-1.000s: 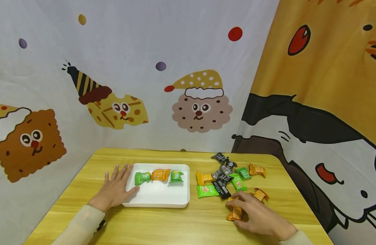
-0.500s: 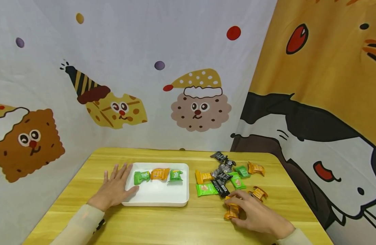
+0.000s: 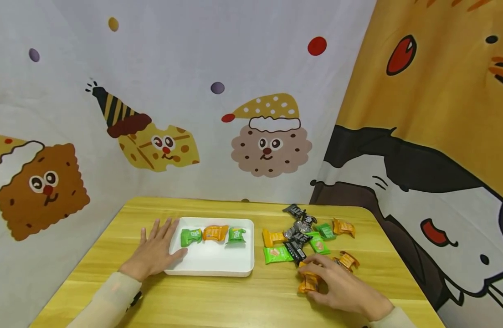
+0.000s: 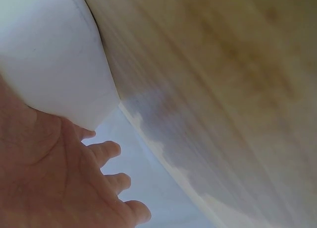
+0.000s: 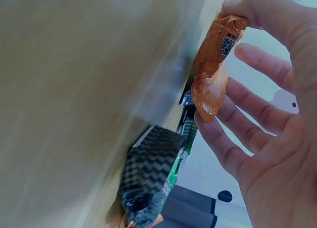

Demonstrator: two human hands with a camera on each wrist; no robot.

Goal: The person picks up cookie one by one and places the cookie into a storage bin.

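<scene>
My right hand (image 3: 339,287) pinches an orange-wrapped candy (image 3: 308,285) near the table's front right. In the right wrist view, the orange wrapper (image 5: 212,72) shows a small printed code, with the thumb at one end and fingertips along its far side. My left hand (image 3: 152,256) lies with fingers spread on the left side of a white tray (image 3: 210,274), the thumb reaching over its rim. Inside the tray, a green candy (image 3: 191,237), an orange candy (image 3: 215,233) and another green candy (image 3: 236,235) sit in a row along the back.
Right of the tray, several black candies (image 3: 295,251) lie heaped with green packets (image 3: 278,254) and orange ones (image 3: 274,237). Another orange candy (image 3: 347,260) lies just behind my right hand. A printed curtain (image 3: 173,54) hangs behind the wooden table (image 3: 218,303).
My right hand and the orange candy have shifted slightly left along the table. My left hand has stayed on the tray.
</scene>
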